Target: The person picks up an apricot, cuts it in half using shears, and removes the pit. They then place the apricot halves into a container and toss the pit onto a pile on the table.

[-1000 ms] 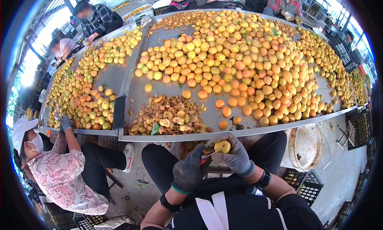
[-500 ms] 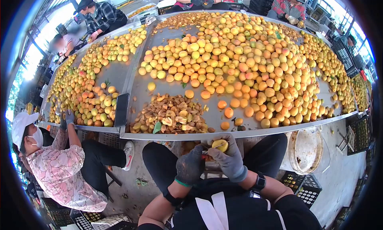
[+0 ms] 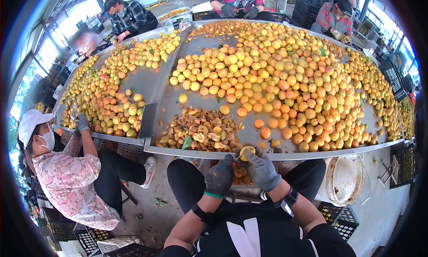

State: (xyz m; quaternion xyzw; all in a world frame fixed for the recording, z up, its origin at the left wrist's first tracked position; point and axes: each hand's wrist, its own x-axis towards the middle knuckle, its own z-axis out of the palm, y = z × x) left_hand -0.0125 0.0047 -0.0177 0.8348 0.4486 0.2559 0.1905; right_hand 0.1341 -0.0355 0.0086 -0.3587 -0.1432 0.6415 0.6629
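Observation:
My right hand (image 3: 264,170), in a grey glove, grips a yellow apricot (image 3: 245,154) between thumb and fingers just past the table's front edge. A dark, soiled glove covers my left hand (image 3: 219,176), which is closed around a small knife (image 3: 235,160). Only a bit of red handle and the thin blade show; the blade lies across the apricot. Right beyond my hands, on the metal table (image 3: 285,156), is a heap of split, brownish apricot pieces (image 3: 200,131). Whole apricots (image 3: 285,87) are piled behind and to the right of it.
Below my hands sits a crate (image 3: 241,176) with apricot pieces. A white bucket (image 3: 345,181) stands right of my knee, near a black crate (image 3: 339,217). At the left, a person in a pink floral top (image 3: 67,179) sits close by. Several others work around the table.
The view has swung slightly left, so the table appears farther right. My hands, with the apricot and knife, sit nearer the table edge, and the apricot is turned differently against the blade.

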